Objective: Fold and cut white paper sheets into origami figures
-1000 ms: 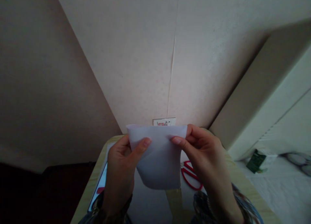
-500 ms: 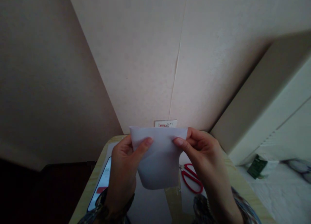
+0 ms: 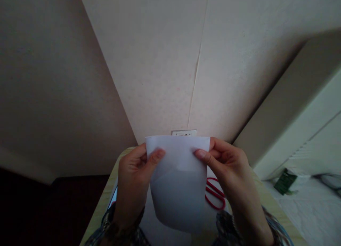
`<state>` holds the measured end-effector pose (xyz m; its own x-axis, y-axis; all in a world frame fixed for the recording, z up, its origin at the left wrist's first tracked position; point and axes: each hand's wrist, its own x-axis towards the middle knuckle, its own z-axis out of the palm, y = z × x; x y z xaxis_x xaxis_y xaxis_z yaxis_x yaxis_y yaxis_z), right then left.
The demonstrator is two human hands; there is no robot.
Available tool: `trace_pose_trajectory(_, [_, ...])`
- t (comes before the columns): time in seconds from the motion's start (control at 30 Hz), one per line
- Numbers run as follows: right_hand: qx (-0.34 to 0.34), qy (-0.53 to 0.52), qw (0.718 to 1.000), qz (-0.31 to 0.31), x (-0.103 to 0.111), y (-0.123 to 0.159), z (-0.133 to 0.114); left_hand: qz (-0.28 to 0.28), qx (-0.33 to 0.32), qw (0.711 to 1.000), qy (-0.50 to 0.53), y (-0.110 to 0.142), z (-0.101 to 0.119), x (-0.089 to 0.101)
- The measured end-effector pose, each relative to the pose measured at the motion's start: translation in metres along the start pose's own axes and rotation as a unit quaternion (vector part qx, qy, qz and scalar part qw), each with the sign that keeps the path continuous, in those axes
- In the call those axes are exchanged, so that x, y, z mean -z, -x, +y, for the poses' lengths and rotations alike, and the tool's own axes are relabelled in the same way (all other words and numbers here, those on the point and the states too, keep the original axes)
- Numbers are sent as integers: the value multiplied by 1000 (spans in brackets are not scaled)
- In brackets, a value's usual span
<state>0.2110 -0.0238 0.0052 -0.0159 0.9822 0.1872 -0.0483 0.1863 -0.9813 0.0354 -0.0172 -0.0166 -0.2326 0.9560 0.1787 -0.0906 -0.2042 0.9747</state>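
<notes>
A white sheet of paper (image 3: 178,189) hangs between my two hands above the table, its lower end curling toward me. My left hand (image 3: 137,178) pinches its upper left side, thumb on the near face and fingers behind. At the upper right side, my right hand (image 3: 226,164) grips it the same way. Red-handled scissors (image 3: 215,194) lie on the table beside my right hand, their blades hidden behind the sheet. Part of a phone (image 3: 113,198) shows next to my left wrist, mostly covered by the hand and sleeve.
The wooden table (image 3: 99,207) stands against the wall, with more white paper (image 3: 151,221) lying on it. A wall socket (image 3: 184,133) sits just above the paper's top edge. To the right, a green packet (image 3: 285,182) and a dark-framed object rest on a white surface.
The paper now hangs lower and looks larger, hiding the scissors' pivot and more of the tabletop. My hands still pinch it and are slightly farther apart. Less of the phone shows.
</notes>
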Motion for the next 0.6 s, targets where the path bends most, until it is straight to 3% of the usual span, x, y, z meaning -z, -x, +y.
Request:
trace_pose_trajectory(0.13, [11,48,999,6,5,-2,1,-64,14,998,19,-1,10,-2])
trace_pose_trajectory(0.3, [16,82,996,-17,6,0,4,-74,24,997,25,-3,19,3])
trace_pose_trajectory(0.43, [29,110,993,-29,5,4,2,-68,-16,997,-41,-5,20,14])
trace_pose_trajectory(0.6, [46,94,994,-39,5,5,-2,-100,-65,988,-94,-5,18,26])
